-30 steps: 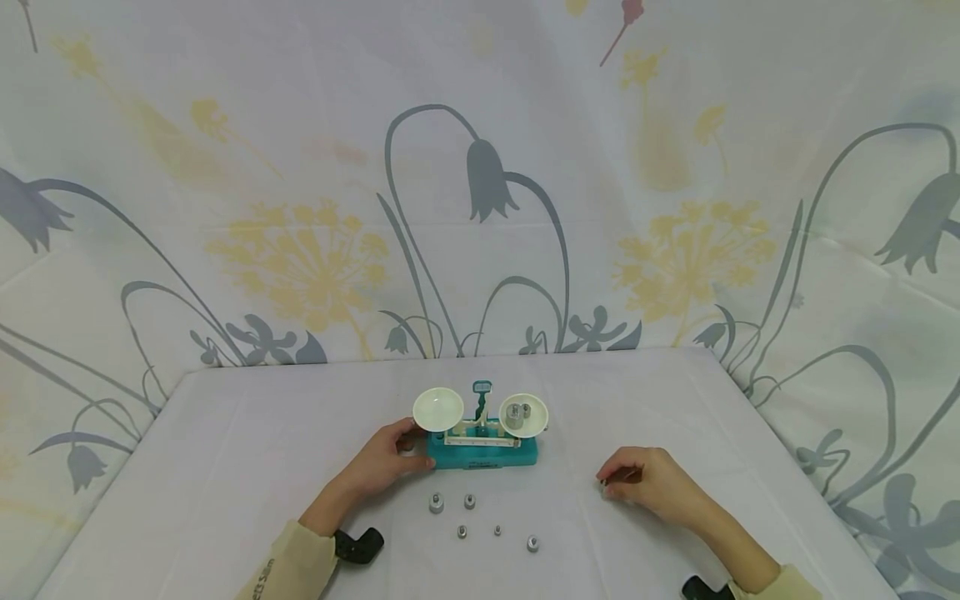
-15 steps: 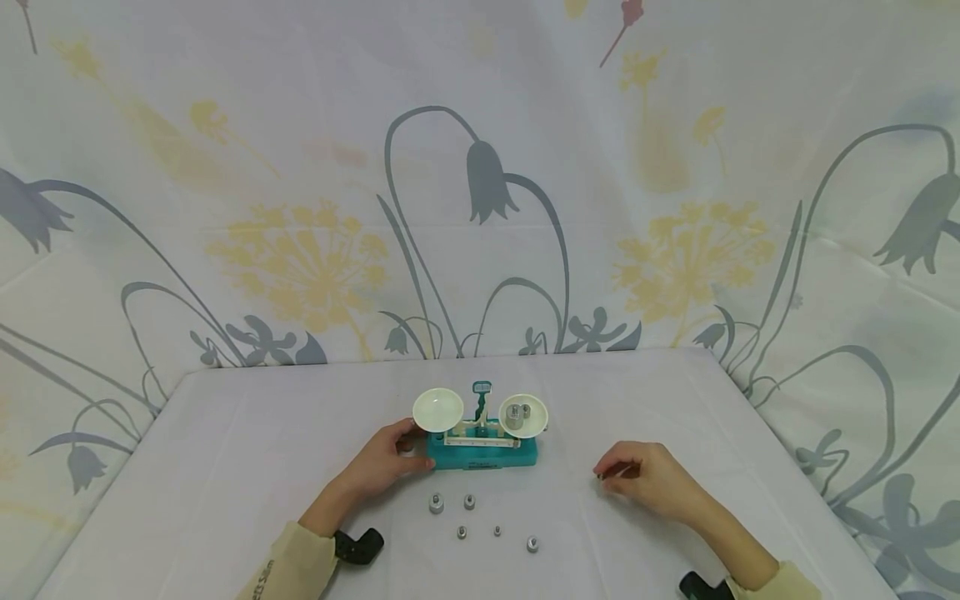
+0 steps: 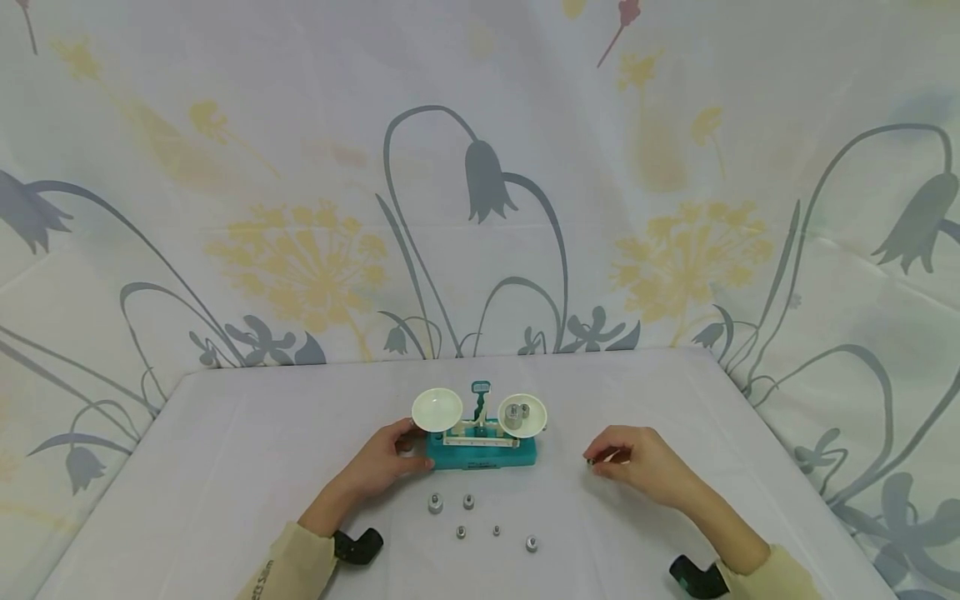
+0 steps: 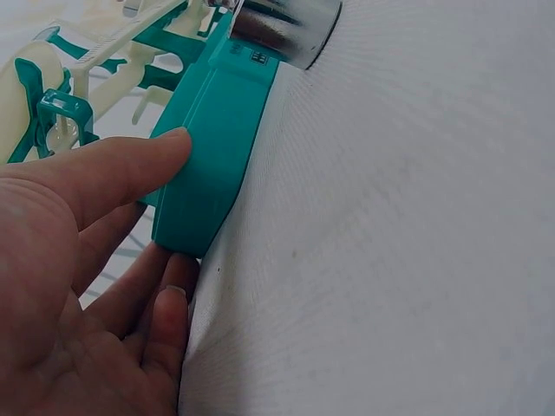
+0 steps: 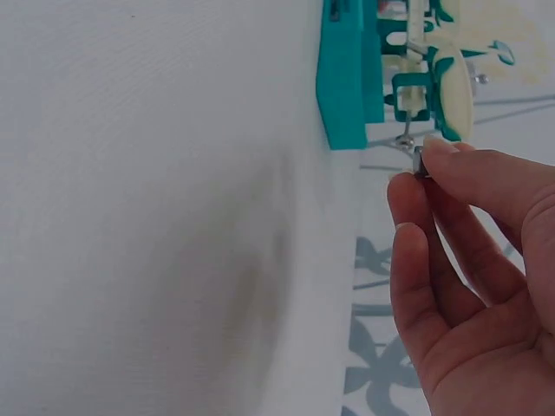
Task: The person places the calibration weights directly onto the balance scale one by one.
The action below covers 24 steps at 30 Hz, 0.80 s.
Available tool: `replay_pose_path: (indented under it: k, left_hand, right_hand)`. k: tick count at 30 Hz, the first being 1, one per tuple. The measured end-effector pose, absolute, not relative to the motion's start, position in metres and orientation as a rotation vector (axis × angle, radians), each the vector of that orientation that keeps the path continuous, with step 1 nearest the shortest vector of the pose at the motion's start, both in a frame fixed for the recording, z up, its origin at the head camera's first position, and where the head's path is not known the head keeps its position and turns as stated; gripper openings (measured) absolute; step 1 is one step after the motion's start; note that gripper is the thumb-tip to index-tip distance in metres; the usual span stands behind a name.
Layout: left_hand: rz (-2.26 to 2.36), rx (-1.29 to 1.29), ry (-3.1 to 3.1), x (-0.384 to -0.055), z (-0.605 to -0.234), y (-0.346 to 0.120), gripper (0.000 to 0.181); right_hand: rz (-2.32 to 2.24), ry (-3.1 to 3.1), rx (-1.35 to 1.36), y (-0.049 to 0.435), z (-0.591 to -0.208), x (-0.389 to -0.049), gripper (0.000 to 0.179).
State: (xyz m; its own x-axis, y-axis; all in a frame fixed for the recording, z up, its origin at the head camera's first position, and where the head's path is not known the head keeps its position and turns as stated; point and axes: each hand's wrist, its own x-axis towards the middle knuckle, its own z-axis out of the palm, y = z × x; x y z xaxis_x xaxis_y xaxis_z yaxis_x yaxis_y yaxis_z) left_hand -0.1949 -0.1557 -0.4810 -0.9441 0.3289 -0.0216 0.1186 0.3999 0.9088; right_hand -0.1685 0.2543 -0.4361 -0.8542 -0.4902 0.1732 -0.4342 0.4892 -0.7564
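Note:
A teal balance scale (image 3: 480, 455) with two cream pans stands mid-table. My left hand (image 3: 381, 463) grips the left end of its base, thumb on the front face and fingers behind, as the left wrist view shows. Nothing lies on the left pan (image 3: 437, 408); on the right pan (image 3: 536, 427) sit two metal weights (image 3: 513, 416). To the right of the scale, raised over the tabletop, my right hand (image 3: 648, 467) pinches a small metal weight (image 5: 420, 162) between thumb and fingertips. Its fingers hide part of that weight.
Several loose metal weights stand in front of the scale, among them a larger one (image 3: 435, 503) at the left and another (image 3: 532, 544) at the right. A white cloth (image 3: 262, 467) covers the table. Behind it hangs a flower-printed curtain (image 3: 480, 275).
My right hand has lifted the small weight and moved a little left and away from me, nearer the scale. The left hand and the scale stay put.

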Motion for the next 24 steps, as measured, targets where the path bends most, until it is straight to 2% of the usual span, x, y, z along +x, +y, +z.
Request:
replay_pose_path:
  k: [24]
  left_hand:
    - [1.57, 0.438, 2.46, -0.195, -0.481, -0.156, 0.061]
  right_hand:
    - [-1.337, 2.678, -0.943, 0.219, -0.41, -0.187, 0.015]
